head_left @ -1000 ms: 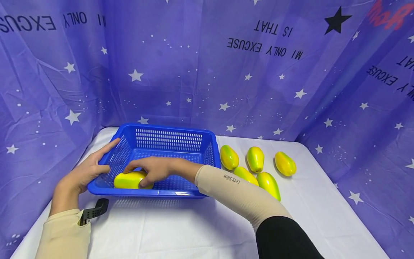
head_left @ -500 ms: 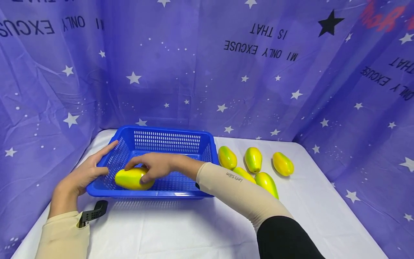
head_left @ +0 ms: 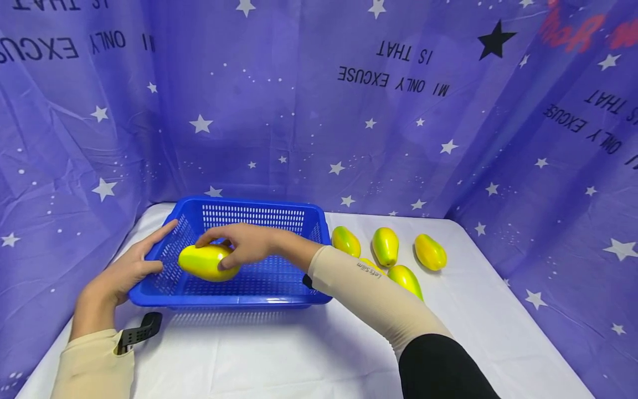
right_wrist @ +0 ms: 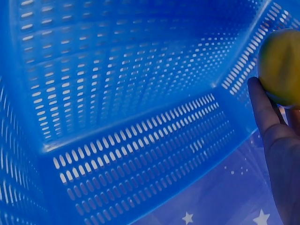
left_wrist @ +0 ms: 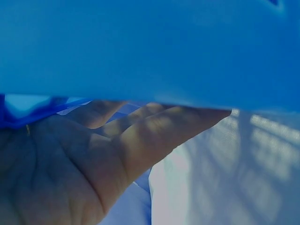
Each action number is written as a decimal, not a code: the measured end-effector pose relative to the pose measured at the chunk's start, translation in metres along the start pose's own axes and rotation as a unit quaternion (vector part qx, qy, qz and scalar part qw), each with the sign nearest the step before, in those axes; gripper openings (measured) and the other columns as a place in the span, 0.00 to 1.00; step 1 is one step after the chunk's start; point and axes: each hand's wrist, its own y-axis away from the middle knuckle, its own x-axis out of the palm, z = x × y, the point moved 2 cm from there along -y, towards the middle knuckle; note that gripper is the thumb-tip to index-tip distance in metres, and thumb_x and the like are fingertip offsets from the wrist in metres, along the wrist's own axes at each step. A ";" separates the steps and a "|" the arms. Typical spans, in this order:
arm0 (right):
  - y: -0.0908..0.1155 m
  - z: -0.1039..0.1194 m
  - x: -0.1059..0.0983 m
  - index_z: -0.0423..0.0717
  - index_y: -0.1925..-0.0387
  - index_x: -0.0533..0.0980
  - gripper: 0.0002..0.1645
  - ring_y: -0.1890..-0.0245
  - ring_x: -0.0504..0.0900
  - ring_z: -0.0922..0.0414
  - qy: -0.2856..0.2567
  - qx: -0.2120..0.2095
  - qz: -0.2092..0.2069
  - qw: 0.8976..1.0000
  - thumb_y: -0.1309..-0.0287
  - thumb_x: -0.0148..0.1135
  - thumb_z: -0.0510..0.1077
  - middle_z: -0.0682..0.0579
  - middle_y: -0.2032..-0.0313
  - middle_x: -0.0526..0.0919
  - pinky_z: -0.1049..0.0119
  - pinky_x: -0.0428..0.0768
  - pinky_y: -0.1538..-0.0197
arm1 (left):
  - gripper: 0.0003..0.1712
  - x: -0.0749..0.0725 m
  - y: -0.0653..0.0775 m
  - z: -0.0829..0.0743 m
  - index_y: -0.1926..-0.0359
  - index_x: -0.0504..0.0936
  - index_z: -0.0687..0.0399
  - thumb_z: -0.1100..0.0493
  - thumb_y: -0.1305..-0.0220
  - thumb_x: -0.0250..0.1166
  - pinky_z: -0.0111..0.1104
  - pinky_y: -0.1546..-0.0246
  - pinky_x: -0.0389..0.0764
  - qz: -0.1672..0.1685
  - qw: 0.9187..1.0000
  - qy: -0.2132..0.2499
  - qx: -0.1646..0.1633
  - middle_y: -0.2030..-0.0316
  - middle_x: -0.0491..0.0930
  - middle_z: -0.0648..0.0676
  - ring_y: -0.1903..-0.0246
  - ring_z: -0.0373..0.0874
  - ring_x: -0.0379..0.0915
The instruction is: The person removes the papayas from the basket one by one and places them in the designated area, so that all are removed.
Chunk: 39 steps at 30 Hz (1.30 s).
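Note:
My right hand (head_left: pixel 244 244) grips a yellow-green papaya (head_left: pixel 206 262) from above, thumb on the near side and fingers over the far side. It hangs inside the blue plastic basket (head_left: pixel 234 300), towards the left end. In the right wrist view, part of the papaya (right_wrist: pixel 282 68) shows at the right edge against the fingers. My left hand (head_left: pixel 127 271) holds the basket's left rim, thumb over the edge. In the left wrist view, the fingers (left_wrist: pixel 154 133) extend under the blue rim, which hides their tips.
Several more papayas, among them one papaya (head_left: pixel 431 252) set apart, lie right of the basket on the white-covered table (head_left: pixel 478 321). My right forearm partly covers one. A purple star-printed curtain (head_left: pixel 279 111) surrounds the back and sides.
My right hand has raised the papaya from low by the basket's near wall, and it has shifted slightly away from me. The left hand keeps its hold; the head view has shifted slightly.

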 end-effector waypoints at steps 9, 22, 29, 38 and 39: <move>0.014 -0.003 -0.011 0.57 0.34 0.68 0.33 0.48 0.72 0.62 -0.010 -0.010 -0.026 1.000 0.40 0.63 0.40 0.62 0.40 0.70 0.76 0.71 0.47 | 0.55 0.000 0.000 0.000 0.23 0.42 0.32 0.75 0.46 0.49 0.47 0.65 0.83 -0.004 1.000 -0.007 0.010 0.40 0.61 0.54 0.59 0.51 0.79; 0.036 -0.010 -0.027 0.59 0.35 0.69 0.33 0.48 0.73 0.59 -0.053 -0.004 -0.066 0.996 0.41 0.63 0.39 0.61 0.41 0.69 0.72 0.75 0.49 | 0.55 0.001 0.000 0.002 0.23 0.42 0.32 0.75 0.45 0.48 0.46 0.64 0.83 -0.001 1.000 -0.005 0.014 0.38 0.54 0.59 0.56 0.47 0.76; 0.050 -0.014 -0.037 0.58 0.35 0.68 0.33 0.47 0.74 0.57 -0.071 -0.015 -0.086 0.994 0.40 0.62 0.39 0.60 0.39 0.69 0.69 0.78 0.50 | 0.55 0.001 0.000 0.001 0.23 0.42 0.32 0.76 0.45 0.48 0.45 0.65 0.83 -0.005 1.000 -0.013 0.013 0.36 0.50 0.64 0.56 0.44 0.74; 0.072 -0.026 -0.046 0.60 0.35 0.69 0.33 0.44 0.74 0.56 -0.076 -0.014 -0.116 0.990 0.41 0.63 0.40 0.61 0.38 0.70 0.68 0.78 0.50 | 0.55 0.001 0.002 0.000 0.23 0.41 0.31 0.78 0.43 0.47 0.48 0.65 0.83 0.005 1.000 0.003 0.002 0.35 0.44 0.69 0.57 0.47 0.76; 0.075 -0.027 -0.046 0.60 0.35 0.69 0.33 0.44 0.74 0.56 -0.077 -0.013 -0.119 0.990 0.41 0.63 0.40 0.61 0.38 0.70 0.67 0.78 0.50 | 0.55 0.002 0.002 0.000 0.23 0.40 0.31 0.78 0.43 0.47 0.48 0.65 0.83 0.006 1.000 0.004 0.002 0.35 0.44 0.69 0.57 0.48 0.76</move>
